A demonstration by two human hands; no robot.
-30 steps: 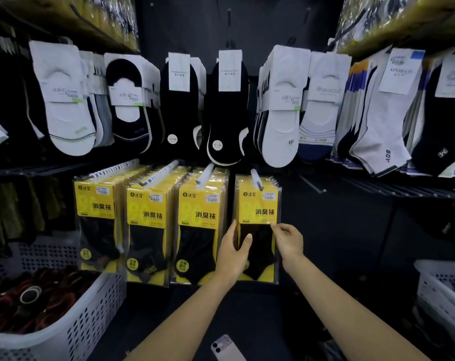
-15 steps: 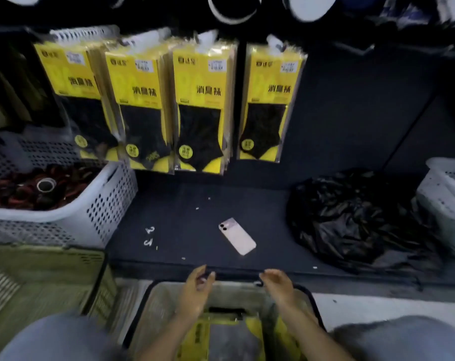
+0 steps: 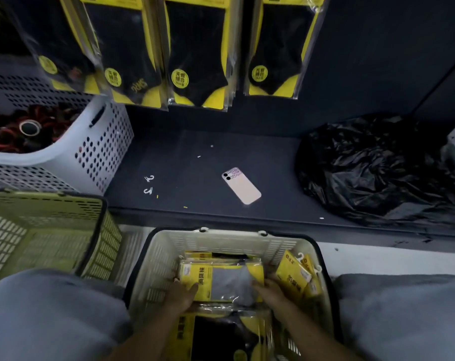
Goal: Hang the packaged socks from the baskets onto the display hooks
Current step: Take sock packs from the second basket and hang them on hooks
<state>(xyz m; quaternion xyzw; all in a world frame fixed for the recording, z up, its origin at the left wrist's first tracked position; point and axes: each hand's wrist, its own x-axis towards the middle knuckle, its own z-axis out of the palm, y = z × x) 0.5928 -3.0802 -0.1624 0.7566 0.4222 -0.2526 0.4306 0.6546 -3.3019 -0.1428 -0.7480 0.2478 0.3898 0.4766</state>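
A cream basket (image 3: 229, 243) with a black rim sits between my knees, holding several yellow sock packs. My left hand (image 3: 180, 294) and my right hand (image 3: 270, 291) grip the two ends of a stack of sock packs (image 3: 221, 282) with grey socks, lying flat in the basket. More yellow packs (image 3: 295, 276) lean at the basket's right side, and a black-sock pack (image 3: 216, 337) lies nearer me. Above, rows of hung yellow packs (image 3: 197, 53) with black socks dangle over the dark shelf; their hooks are out of view.
A pink phone (image 3: 241, 185) and two small white hooks (image 3: 148, 185) lie on the dark shelf (image 3: 182, 162). A white perforated basket (image 3: 90, 152) of dark items stands left, a green basket (image 3: 51, 230) below it, a black plastic bag (image 3: 372, 165) right.
My view dropped from the hung packs to the basket. Both hands left the rightmost hung pack, came down into the cream basket and closed on a stack of packs.
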